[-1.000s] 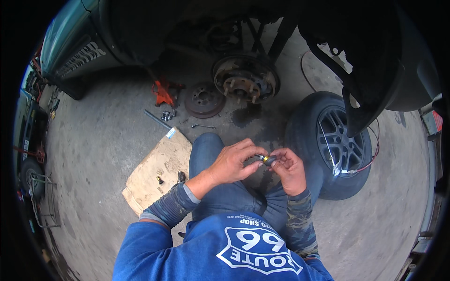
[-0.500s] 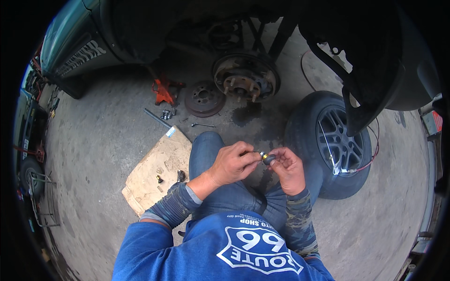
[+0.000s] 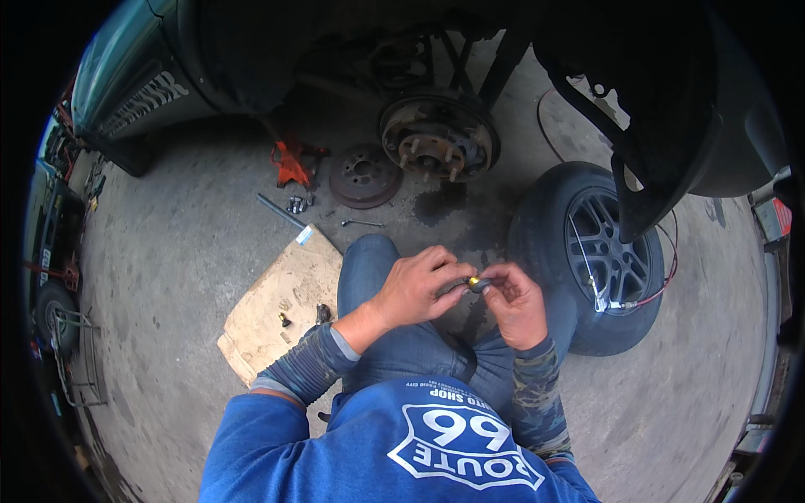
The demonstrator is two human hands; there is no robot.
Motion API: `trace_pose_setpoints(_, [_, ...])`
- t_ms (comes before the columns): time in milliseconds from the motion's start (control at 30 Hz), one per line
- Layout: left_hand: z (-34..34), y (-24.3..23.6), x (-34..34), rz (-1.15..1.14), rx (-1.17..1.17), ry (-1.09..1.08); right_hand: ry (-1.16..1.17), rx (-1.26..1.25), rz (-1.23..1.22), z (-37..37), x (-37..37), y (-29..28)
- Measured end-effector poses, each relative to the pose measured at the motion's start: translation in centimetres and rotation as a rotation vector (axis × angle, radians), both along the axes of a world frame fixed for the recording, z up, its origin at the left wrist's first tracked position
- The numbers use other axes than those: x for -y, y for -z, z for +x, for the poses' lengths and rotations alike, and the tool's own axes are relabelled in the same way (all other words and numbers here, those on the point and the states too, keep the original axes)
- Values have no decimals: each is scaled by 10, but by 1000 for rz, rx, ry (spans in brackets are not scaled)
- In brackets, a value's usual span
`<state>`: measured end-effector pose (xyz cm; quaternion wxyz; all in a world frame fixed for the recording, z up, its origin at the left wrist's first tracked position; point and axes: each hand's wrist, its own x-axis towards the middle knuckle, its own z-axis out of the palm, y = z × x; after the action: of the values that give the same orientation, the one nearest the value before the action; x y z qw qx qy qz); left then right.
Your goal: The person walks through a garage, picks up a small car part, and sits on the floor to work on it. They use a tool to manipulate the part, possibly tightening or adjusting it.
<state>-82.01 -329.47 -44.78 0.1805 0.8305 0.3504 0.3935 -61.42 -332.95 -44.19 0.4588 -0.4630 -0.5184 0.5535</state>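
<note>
A small brass-coloured fitting point(image 3: 475, 283) is sitting just right of the picture's centre, above the person's lap, and both hands are pinching it. The left hand point(image 3: 417, 289) is coming in from eight o'clock with its fingers curled narrow, the thumb and fingertips closing on the fitting's left side. The right hand point(image 3: 513, 303) is meeting it from four o'clock, its fingers bent tight around the fitting's right side. The two hands are touching at the fingertips, and most of the fitting is hidden between them, so its exact shape is hard to tell.

Under the hands, the person's knees in blue jeans point(image 3: 394, 352) are folding over the concrete floor point(image 3: 184, 251). At nine o'clock from the hands, a piece of cardboard point(image 3: 277, 310) is lying flat on the floor, just beside the left knee, with a few small dark parts point(image 3: 323, 313) resting on it. At three o'clock, a loose wheel point(image 3: 591, 256) with a dark alloy rim is lying close to the right hand, and a thin red wire point(image 3: 650, 293) is trailing across its face.

At twelve o'clock, a rusty wheel hub point(image 3: 438, 138) with studs is hanging under the raised car. At eleven o'clock from the hands, a brake drum point(image 3: 365, 174) is lying on the floor, with an orange jack point(image 3: 292, 161) and a long metal bar point(image 3: 281, 211) near it.
</note>
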Motion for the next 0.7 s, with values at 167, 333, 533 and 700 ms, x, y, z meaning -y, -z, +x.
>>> trace_pose_setpoints(167, [1,-2,-2,-140,53,35,5,-143,-57,2,-1,3])
trace_pose_setpoints(333, [1,2,0,-159,70,30,-19,-209,-85,5,-3,8])
trace_pose_setpoints(533, [0,13,4,177,11,-40,-31,-261,-106,3,-3,13])
trace_pose_setpoints(700, [-2,21,6,289,28,-73,15,-221,-61,0,-1,14])
